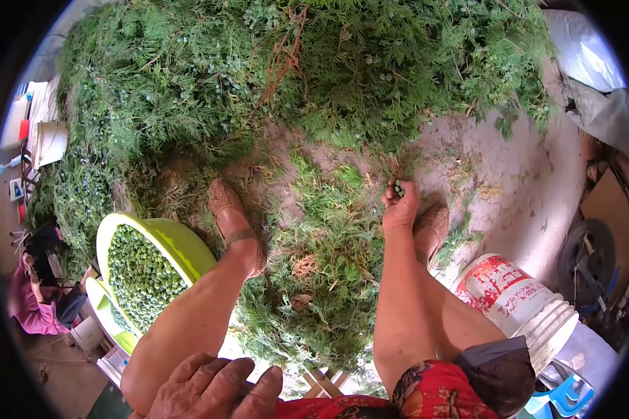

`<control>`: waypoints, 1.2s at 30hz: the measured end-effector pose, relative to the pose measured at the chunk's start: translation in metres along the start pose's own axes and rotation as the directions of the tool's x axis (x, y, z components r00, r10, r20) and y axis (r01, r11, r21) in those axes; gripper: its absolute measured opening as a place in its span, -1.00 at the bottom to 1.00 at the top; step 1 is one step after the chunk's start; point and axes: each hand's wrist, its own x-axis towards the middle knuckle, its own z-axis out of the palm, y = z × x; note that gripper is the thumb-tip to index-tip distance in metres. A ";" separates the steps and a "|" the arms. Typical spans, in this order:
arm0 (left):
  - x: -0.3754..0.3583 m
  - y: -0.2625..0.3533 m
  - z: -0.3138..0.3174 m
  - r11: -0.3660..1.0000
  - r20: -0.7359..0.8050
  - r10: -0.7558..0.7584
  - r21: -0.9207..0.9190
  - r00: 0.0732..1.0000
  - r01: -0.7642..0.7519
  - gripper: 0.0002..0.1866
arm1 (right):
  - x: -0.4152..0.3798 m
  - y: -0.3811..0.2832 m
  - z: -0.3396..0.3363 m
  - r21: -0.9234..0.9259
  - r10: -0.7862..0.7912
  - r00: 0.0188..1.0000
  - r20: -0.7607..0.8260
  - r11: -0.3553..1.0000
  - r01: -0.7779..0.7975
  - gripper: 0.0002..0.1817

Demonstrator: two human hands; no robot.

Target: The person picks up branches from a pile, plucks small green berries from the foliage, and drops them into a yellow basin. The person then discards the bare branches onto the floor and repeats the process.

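Note:
My right hand (401, 204) is curled up, with a few small green seed cones (398, 187) showing between the fingers. It hovers over the floor beside my right shoe (433, 227). My left hand (217, 388) rests palm down on my left thigh, fingers loosely laid out and holding nothing. Scattered green conifer sprigs (328, 258) cover the ground between my feet. By my left leg, a lime-green tub (182, 244) is filled with green cones (143, 276).
A large heap of conifer branches (210, 84) spreads across the front. Red-and-white buckets (500, 286) stand at right, near a dark coiled object (587, 255). At far left sits another person in a pink top (35, 307), beside a white bucket (49, 143).

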 end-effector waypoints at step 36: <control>0.004 0.003 -0.003 1.000 0.031 -0.007 -0.002 0.999 0.007 -0.47 | 0.037 -0.019 -0.014 -0.924 -0.426 0.895 0.128 0.277 0.264 -0.78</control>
